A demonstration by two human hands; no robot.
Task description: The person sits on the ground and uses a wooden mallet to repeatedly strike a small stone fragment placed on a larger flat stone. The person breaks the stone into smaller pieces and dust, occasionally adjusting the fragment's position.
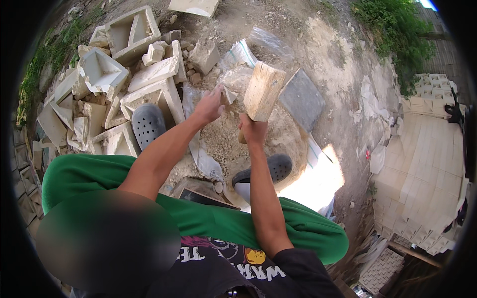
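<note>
My right hand [254,130] is wrapped round the short handle of a wooden mallet [265,92], whose big block head stands raised above the ground. My left hand [210,105] pinches a small off-white broken chunk [229,95], which looks like plaster, at its fingertips. Beneath both hands spreads a heap of pale crumbled rubble [223,141] on a white woven sack [204,161]. The mallet head is to the right of the chunk and apart from it.
Broken off-white moulded blocks [151,74] are piled at the left. A grey slab [303,99] lies right of the mallet. My feet, in grey clogs [148,124], flank the rubble. Stacks of pale blocks [415,169] stand far right, with bushes [392,37] behind.
</note>
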